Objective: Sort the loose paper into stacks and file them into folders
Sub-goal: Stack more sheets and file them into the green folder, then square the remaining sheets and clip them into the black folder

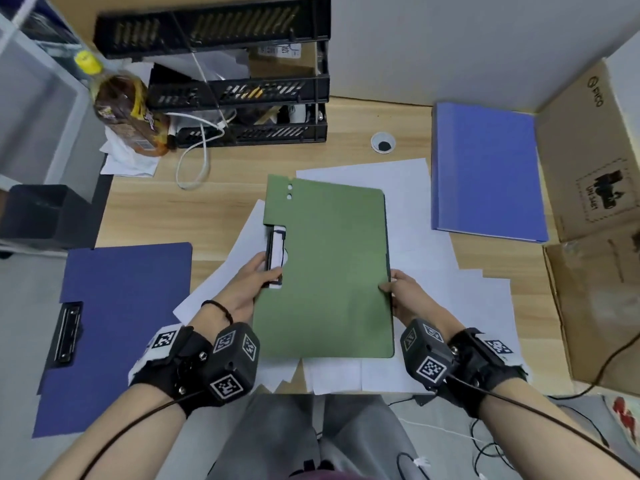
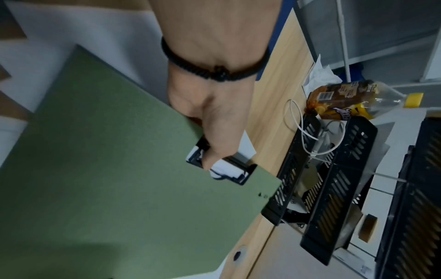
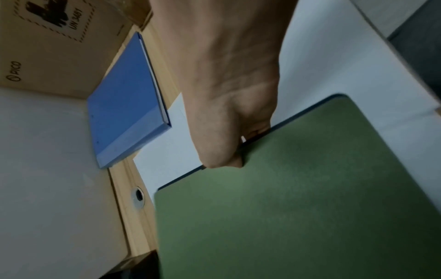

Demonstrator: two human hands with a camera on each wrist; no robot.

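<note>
Both hands hold the green folder (image 1: 329, 271) above loose paper (image 1: 450, 271) on the tabletop (image 1: 173, 209): the left hand (image 1: 249, 282) grips its clip edge, the right hand (image 1: 405, 292) pinches the opposite edge. Farther off lies a blue folder (image 1: 485, 171).
</note>
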